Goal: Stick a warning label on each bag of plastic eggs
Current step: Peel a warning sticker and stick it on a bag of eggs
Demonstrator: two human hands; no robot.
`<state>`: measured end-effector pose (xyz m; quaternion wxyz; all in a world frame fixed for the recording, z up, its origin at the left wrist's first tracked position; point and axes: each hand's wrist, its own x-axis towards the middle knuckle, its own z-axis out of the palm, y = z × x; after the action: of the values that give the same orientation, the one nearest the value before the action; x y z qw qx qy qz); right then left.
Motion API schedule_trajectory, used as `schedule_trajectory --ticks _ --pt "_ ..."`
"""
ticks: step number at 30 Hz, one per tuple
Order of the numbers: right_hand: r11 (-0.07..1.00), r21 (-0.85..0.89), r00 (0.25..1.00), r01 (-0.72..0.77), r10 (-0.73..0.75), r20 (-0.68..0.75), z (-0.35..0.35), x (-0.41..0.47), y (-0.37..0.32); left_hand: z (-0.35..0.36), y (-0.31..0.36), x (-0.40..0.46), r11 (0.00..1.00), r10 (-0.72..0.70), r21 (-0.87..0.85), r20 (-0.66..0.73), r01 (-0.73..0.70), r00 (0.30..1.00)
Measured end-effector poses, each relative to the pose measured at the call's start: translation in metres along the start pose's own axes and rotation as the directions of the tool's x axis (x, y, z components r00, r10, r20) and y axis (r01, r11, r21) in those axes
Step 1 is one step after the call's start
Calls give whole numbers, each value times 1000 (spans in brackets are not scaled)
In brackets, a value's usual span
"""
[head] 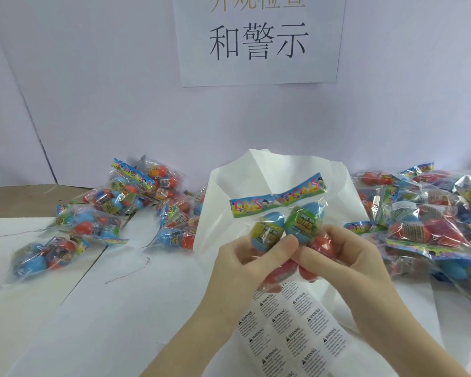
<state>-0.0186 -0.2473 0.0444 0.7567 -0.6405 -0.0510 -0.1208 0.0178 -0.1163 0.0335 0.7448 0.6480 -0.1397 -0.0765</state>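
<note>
Bag of plastic eggs (283,229), light and crinkly-slick, pinched by my left hand (245,263) and right hand (346,257); grip header at twelve.

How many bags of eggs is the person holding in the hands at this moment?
1. The single bag of plastic eggs is held above the warning label sheet, between the left hand and the right hand. Other bags lie in piles at both sides.
</note>
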Motion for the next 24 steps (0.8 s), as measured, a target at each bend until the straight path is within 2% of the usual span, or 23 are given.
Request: schedule_trajectory --ticks 6,8,11,14,17,19,21,22,24 --pt "1000 -5 1000 18 -18 21 -1 1 2 0 1 -2 994 106 -33 -9 -106 994" --pt "999 -29 999 36 -35 17 -3 2 3 1 0 -2 992 129 4 -75 -129 989" --pt "994 -28 988 107 -110 -109 -1 3 5 2 -2 -4 983 159 122 -218 -134 963" --pt "972 -110 922 208 -233 -311 -2 3 7 4 -4 -4 959 247 220 -349 -177 904" --pt "892 -346 835 289 -412 -365 -5 4 9 8 -8 -7 959 261 196 -310 -207 914" --pt "733 -571 780 371 -579 -237 -5 5 13 12 -10 -11 968 213 163 -130 -191 968" --pt "579 -668 764 467 -645 -25 -2 2 20 16 -11 -14 981 173 81 27 -175 984" --pt "553 -662 777 506 -625 72 1 1 22 16 -12 -13 987 163 13 35 -163 986" --pt "556 -612 792 562 -576 204 4 -2 24 13 -10 -9 988 116 -101 -40 -120 992"
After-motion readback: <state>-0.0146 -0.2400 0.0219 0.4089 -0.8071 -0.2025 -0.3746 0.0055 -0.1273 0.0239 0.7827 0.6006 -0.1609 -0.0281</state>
